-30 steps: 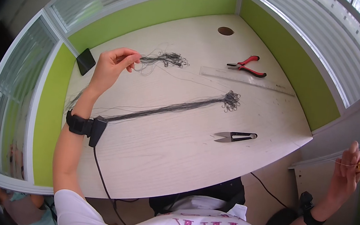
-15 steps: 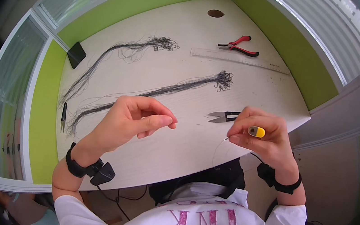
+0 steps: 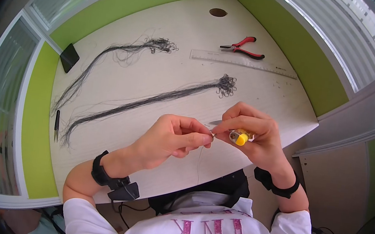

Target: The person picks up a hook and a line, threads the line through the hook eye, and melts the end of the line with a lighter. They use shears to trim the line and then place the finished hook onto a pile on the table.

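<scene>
My left hand is closed in a pinch, its fingertips meeting those of my right hand. Between them shows a small shiny piece, too small to make out fully. A thin fishing line hangs below my left fingertips. Tucked in my right hand is a yellow lighter, while its thumb and forefinger pinch at the small piece. Just behind the right fingers a blade of the thread snips shows; the rest is hidden.
Two bundles of fish hooks on dark lines, the nearer bundle and the farther bundle, lie on the desk. Red-handled pliers and a clear ruler lie at the back. Tweezers and a black device are left.
My left hand has moved right and my right hand slightly left, so their fingertips now meet. The lighter has turned in my right hand. The snips are now mostly covered.
</scene>
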The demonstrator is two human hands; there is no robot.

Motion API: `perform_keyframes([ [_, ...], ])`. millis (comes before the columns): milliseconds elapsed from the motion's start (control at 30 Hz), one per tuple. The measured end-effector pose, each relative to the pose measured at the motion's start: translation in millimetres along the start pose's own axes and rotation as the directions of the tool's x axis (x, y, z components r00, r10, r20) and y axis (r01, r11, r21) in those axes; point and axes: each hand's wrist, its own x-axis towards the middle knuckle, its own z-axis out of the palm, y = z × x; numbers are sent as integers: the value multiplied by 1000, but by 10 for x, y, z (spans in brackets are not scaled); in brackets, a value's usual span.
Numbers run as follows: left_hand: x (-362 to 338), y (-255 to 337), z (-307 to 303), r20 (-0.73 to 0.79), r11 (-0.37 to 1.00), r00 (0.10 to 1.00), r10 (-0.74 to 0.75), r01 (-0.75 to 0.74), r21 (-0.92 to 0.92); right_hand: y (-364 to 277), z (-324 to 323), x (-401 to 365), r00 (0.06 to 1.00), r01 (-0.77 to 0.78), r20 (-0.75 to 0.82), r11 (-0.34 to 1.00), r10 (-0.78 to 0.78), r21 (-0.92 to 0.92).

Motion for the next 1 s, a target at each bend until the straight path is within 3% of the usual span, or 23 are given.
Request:
perform_keyframes([
  [67, -23, -31, -9, -63, 996, 995, 75, -71, 52, -25, 90, 33, 978, -71, -195, 996, 80, 53],
  [200, -45, -57, -12, -200, 969, 952, 232, -209, 131, -1, 159, 38, 971, -101, -201, 986, 127, 135],
  [400, -54, -90, 30, -208, 919, 912, 354, -297, 259, -1, 273, 63, 964, -138, -210, 983, 161, 122],
  [533, -74, -50, 28, -182, 908, 912, 367, -309, 281, 36, 271, 68, 963, -155, -201, 980, 178, 121],
  [600, -80, -26, 17, -220, 960, 947, 233, -187, 208, 35, 252, 66, 962, -174, -192, 977, 196, 126],
  [800, -66, -28, -18, -131, 981, 978, 160, -144, 127, -18, 246, 80, 967, -183, -133, 952, 219, 244],
  [933, -58, -58, -33, -139, 973, 970, 202, -182, 141, 1, 255, 79, 970, -180, -119, 957, 211, 226],
  [1000, -53, -74, -39, -153, 941, 949, 276, -235, 243, 13, 260, 74, 969, -181, -131, 961, 210, 209],
])
